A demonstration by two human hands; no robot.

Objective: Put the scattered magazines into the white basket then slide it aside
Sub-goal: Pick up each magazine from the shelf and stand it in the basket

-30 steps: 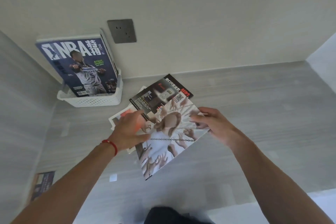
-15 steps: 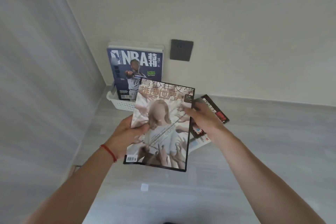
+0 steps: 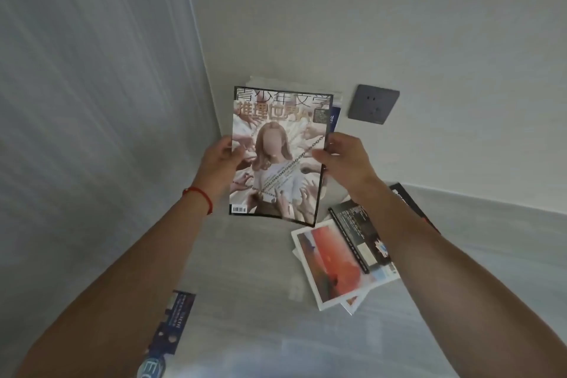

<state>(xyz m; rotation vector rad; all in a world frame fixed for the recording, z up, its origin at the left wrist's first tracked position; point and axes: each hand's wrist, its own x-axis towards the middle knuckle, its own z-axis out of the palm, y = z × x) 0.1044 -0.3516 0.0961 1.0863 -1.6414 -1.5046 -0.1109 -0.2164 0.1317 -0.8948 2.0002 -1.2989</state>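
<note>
The magazine (image 3: 277,156) is held upright, long axis vertical, cover toward the camera; the left hand (image 3: 219,159) grips its left edge and the right hand (image 3: 342,159) pinches its right edge. The white basket is hidden directly behind and below it in the corner, only the standing magazines (image 3: 334,110) showing past its top and right edges. The drop therefore looks forward and down, both hands equally near, while more magazines (image 3: 340,264) lie on the surface to the right.

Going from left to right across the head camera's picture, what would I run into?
Blue leaflet → left hand → held magazine → right hand → wall socket
</note>
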